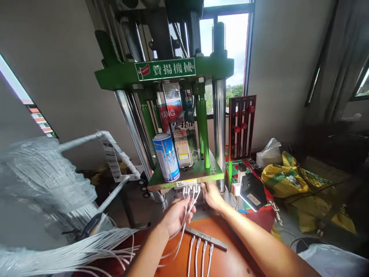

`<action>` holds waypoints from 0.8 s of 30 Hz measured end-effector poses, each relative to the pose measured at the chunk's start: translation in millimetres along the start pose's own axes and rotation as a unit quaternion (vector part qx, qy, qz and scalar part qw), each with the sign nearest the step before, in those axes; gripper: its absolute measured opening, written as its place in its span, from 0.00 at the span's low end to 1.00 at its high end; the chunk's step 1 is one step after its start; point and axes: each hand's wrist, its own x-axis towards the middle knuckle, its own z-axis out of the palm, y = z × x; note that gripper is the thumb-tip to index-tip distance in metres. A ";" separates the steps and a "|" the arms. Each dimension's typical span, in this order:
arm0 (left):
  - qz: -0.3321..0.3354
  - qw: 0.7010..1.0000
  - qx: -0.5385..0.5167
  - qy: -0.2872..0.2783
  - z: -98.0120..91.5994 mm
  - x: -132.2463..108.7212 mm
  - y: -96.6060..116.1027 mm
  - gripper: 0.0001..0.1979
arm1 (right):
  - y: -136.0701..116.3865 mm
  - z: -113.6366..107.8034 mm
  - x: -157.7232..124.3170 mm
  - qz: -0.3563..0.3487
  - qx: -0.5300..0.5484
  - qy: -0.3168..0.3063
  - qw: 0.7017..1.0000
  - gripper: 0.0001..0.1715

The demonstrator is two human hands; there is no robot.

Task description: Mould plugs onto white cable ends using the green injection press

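My left hand [179, 216] is closed around a few white cables [188, 215], just below the front edge of the green press plate [209, 176]. The upper ends of these cables run to several pale plugs [190, 190] lined up under that edge. To their right, my right hand [212, 197] reaches beneath the plate with its fingers curled; what the fingertips grip is hidden. On the orange table [230, 252], nearer me, lies a metal mould bar [206, 237]. Several white cables with plugs [196, 252] stick out of its near side.
A blue spray can [166, 157] stands on the plate, between the steel columns [219, 134]. Bundled white cables [95, 246] spread over the left side, near a wrapped frame [115, 148]. To the right are a black control box [253, 194] and yellow sacks [281, 175].
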 end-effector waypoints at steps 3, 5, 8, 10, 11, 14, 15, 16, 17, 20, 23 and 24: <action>-0.001 0.999 -0.030 -0.015 8.7 -33.8 -34.1 0.23 | -6.8 -3.1 -47.5 0.034 -0.010 0.012 0.999 0.15; 0.003 0.999 -0.043 -0.007 14.4 -55.1 -55.5 0.32 | -11.0 -4.0 -72.1 0.065 -0.034 0.026 0.997 0.16; 0.001 1.000 -0.024 -0.016 19.3 -79.8 -70.9 0.38 | -10.9 -6.4 -96.9 0.100 -0.058 0.023 0.993 0.15; 0.009 0.999 0.004 -0.038 19.2 -91.5 -68.1 0.37 | -6.3 -10.2 -108.4 0.102 -0.063 -0.009 0.993 0.14; 0.016 0.999 0.021 -0.045 18.5 -96.2 -64.1 0.36 | -3.6 -12.7 -113.3 0.100 -0.067 -0.032 0.992 0.14; 0.046 0.995 0.067 -0.054 15.6 -106.6 -50.2 0.34 | 1.2 -22.6 -123.5 0.092 -0.075 -0.096 0.988 0.10; 0.053 0.994 0.080 -0.058 14.7 -108.8 -46.9 0.35 | 0.7 -26.7 -124.7 0.086 -0.077 -0.110 0.987 0.10; 0.059 0.992 0.093 -0.064 13.9 -110.1 -44.7 0.35 | -1.4 -31.3 -124.5 0.082 -0.075 -0.113 0.987 0.10; 0.064 0.990 0.106 -0.072 13.1 -110.5 -43.6 0.35 | -5.0 -36.6 -122.7 0.083 -0.058 -0.106 0.989 0.12; 0.072 0.981 0.148 -0.101 10.7 -106.5 -46.0 0.34 | -24.4 -55.6 -110.4 0.138 0.161 -0.116 0.970 0.24; 0.099 0.968 0.196 -0.123 10.6 -96.2 -52.6 0.34 | -49.5 -74.2 -96.4 0.175 0.418 -0.207 0.867 0.40; 0.112 0.962 0.215 -0.126 11.5 -92.5 -55.0 0.35 | -57.0 -79.2 -93.3 0.171 0.463 -0.231 0.839 0.41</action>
